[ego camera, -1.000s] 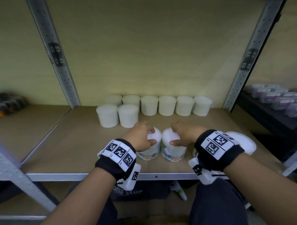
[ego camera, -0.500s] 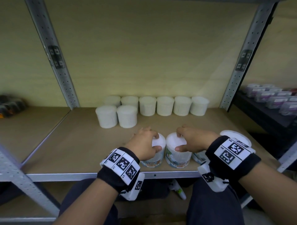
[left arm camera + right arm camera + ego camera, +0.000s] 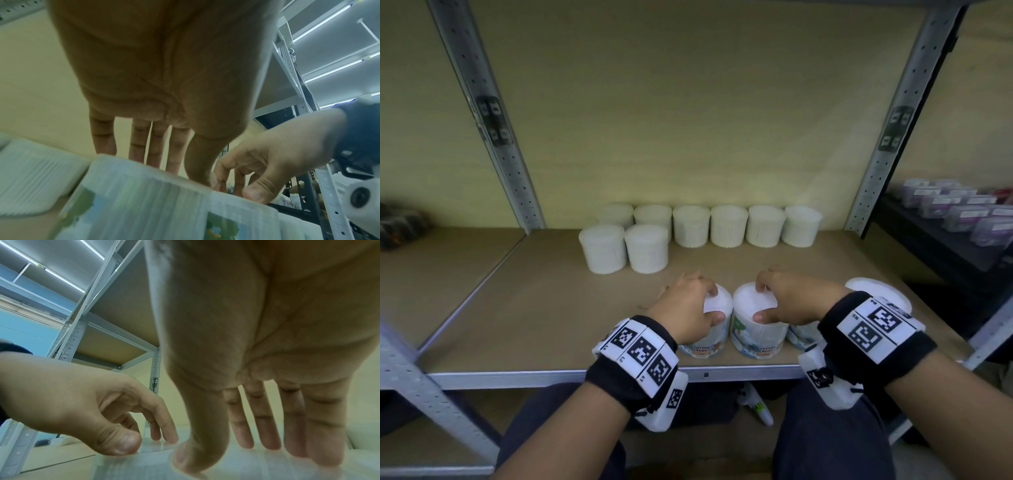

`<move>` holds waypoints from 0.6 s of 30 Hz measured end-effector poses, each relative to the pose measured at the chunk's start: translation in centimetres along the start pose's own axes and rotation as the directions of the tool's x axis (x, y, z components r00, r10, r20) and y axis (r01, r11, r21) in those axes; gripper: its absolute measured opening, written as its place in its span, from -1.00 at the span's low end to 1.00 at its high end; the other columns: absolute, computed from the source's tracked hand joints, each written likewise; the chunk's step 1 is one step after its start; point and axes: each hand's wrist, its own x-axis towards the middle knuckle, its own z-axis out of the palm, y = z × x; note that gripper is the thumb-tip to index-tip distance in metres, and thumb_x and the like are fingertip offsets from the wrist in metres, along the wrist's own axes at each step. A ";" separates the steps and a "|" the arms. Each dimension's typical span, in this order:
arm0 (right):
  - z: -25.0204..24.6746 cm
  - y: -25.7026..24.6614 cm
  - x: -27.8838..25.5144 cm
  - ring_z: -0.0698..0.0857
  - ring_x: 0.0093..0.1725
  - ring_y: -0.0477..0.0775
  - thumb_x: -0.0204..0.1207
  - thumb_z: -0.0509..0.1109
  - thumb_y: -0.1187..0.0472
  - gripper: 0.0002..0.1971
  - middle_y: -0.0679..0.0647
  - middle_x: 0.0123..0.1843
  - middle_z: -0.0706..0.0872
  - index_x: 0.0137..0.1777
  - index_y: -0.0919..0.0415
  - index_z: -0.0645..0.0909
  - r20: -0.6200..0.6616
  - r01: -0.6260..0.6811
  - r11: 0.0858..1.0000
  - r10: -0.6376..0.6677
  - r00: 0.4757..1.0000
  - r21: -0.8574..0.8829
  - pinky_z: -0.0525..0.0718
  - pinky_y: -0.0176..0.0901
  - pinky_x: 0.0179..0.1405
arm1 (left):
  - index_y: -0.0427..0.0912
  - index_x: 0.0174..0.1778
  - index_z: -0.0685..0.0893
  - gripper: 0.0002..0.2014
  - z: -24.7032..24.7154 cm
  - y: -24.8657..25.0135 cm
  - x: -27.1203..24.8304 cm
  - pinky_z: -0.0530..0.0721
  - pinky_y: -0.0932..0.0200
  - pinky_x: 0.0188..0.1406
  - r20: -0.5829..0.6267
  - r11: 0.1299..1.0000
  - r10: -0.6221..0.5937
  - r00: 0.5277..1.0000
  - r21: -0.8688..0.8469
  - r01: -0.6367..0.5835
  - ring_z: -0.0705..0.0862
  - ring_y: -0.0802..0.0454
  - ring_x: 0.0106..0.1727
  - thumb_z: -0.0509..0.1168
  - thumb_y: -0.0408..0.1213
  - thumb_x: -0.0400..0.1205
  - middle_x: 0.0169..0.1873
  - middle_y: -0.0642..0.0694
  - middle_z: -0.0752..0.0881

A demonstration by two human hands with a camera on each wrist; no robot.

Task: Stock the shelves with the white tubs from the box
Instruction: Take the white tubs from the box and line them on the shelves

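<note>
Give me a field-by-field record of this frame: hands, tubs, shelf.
left hand: grips the lid of the left labelled tub from above
right hand: grips the lid of the middle labelled tub from above
both tubs: upright, side by side near the shelf's front edge
third labelled tub: right of them, partly hidden by the right wrist
stocked tubs: back row of six along the rear wall; two more in front at its left end
shelf: wooden board, metal frame
box: not in view
</note>
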 end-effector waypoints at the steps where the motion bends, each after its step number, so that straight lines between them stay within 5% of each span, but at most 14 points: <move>1: 0.0 0.0 0.0 0.54 0.32 0.14 0.51 0.42 -0.10 -0.43 0.06 0.40 0.47 0.43 0.13 0.42 0.001 0.000 1.000 0.000 1.000 0.002 0.54 -0.01 0.31 | -0.06 0.36 0.55 -0.56 0.0 0.0 0.0 0.40 -0.17 0.46 -0.002 1.000 0.000 1.000 -0.001 0.000 0.42 -0.03 0.42 0.34 -0.01 0.58 0.32 -0.02 0.51; 12: -0.6 -0.2 0.5 0.57 0.32 0.12 0.47 0.45 -0.14 -0.39 0.03 0.43 0.47 0.45 0.10 0.44 0.021 -0.010 1.000 0.011 1.000 -0.006 0.57 0.01 0.35 | -0.04 0.38 0.54 -0.54 -0.6 -0.2 0.1 0.40 -0.12 0.50 0.033 0.999 -0.014 0.999 -0.031 0.015 0.41 -0.04 0.49 0.34 -0.01 0.58 0.42 -0.05 0.47; 18: -2.5 -1.6 1.9 0.61 0.27 0.06 0.50 0.43 -0.10 -0.48 0.03 0.39 0.58 0.41 0.07 0.51 -0.109 0.065 0.993 -0.054 0.993 0.100 0.60 -0.09 0.27 | -0.07 0.40 0.54 -0.57 -3.2 -1.5 0.8 0.52 0.08 0.34 -0.040 1.000 -0.002 0.999 -0.025 0.001 0.52 -0.03 0.37 0.32 -0.09 0.60 0.33 -0.06 0.52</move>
